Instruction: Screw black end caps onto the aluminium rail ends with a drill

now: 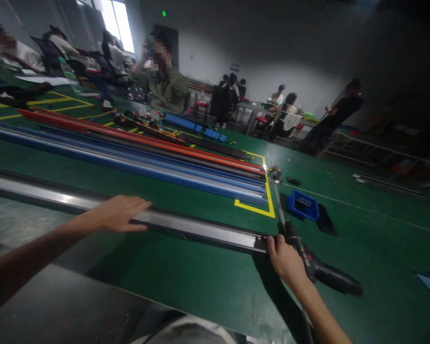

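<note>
A long metal channel [200,231], silvery inside with dark edges, lies lengthwise in front of me and runs out of view on the left. My left hand [122,213] rests across it with fingers stretched and the thumb apart. At the channel's right end, my right hand [288,260] is closed around the dark end part, though its fingertips are partly hidden. Just right of that hand, a black power drill [308,260] lies on its side, its front end pointing away from me.
Blue and orange-red long profiles [186,174] lie beyond the channel on the green table [186,277], near yellow tape [271,200]. A blue bin [303,205] holding small parts sits right, beside a dark flat object [326,220]. Several people work in the background; one person [168,86] sits opposite.
</note>
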{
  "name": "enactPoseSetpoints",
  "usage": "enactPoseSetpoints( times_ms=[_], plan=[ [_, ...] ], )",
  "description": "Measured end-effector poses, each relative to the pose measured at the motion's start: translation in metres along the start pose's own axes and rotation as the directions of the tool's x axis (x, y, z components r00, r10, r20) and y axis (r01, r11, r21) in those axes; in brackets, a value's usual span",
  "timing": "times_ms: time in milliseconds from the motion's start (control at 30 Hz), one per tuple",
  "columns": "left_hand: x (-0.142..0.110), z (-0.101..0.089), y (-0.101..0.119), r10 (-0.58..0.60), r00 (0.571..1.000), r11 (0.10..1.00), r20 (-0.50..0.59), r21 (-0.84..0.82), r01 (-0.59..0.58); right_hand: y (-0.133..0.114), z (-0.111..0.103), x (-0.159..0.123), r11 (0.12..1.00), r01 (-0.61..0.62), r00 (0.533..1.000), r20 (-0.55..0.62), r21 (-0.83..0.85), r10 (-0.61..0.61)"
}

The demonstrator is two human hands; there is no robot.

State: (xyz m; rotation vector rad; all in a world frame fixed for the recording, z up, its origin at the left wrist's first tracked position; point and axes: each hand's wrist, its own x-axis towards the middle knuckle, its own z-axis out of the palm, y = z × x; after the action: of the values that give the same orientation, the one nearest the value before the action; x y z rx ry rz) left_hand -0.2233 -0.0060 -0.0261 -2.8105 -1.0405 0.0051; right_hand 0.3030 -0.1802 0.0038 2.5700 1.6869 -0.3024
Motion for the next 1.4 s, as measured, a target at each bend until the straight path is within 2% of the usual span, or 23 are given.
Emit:
enactPoseSetpoints(
  times_ms=[67, 133, 233, 333, 367, 433, 567, 733, 933, 1400],
  plan=[
    [0.003, -0.003, -0.011, 0.028, 0.997, 0.999, 0.079, -0.048, -0.024, 0.001, -0.007, -0.001, 1.0, -0.001, 1.0, -0.009, -0.026, 0.0],
    [0.011, -0.007, -0.025, -0.034, 0.995, 0.996, 0.099, -0.079, 0.041, 0.002, -0.017, 0.002, 0.997, -0.01, 0.998, -0.06, -0.074, 0.005],
    [0.032, -0.014, -0.05, -0.12, 0.993, 0.992, -0.003, -0.024, 0.12, 0.001, -0.03, 0.02, 0.992, 0.017, 0.975, -0.219, -0.125, -0.045],
    [0.054, -0.013, -0.075, -0.161, 0.985, 0.982, -0.064, 0.093, 0.166, -0.006, -0.036, 0.055, 0.972, 0.201, 0.913, -0.337, -0.119, -0.23],
    [0.06, -0.009, -0.082, -0.187, 0.98, 0.974, -0.065, 0.114, 0.194, -0.01, -0.036, 0.068, 0.95, 0.283, 0.888, -0.339, -0.129, -0.311],
    [0.068, 0.001, -0.095, -0.25, 0.967, 0.96, -0.049, 0.12, 0.255, -0.017, -0.033, 0.095, 0.93, 0.341, 0.871, -0.328, -0.134, -0.367],
    [0.069, 0.022, -0.111, -0.24, 0.97, 0.97, -0.019, 0.026, 0.241, -0.023, -0.017, 0.135, 0.882, 0.455, 0.847, -0.245, -0.123, -0.471],
    [0.063, 0.025, -0.115, -0.239, 0.969, 0.971, -0.056, 0.003, 0.24, -0.016, 0.002, 0.155, 0.847, 0.524, 0.828, -0.181, -0.085, -0.53],
    [0.064, 0.021, -0.114, -0.239, 0.971, 0.971, -0.013, -0.016, 0.239, -0.004, 0.006, 0.164, 0.815, 0.577, 0.799, -0.166, -0.055, -0.577],
    [0.055, 0.015, -0.112, -0.292, 0.952, 0.954, 0.094, -0.048, 0.297, 0.004, 0.01, 0.155, 0.789, 0.615, 0.781, -0.143, 0.0, -0.608]
  ],
)
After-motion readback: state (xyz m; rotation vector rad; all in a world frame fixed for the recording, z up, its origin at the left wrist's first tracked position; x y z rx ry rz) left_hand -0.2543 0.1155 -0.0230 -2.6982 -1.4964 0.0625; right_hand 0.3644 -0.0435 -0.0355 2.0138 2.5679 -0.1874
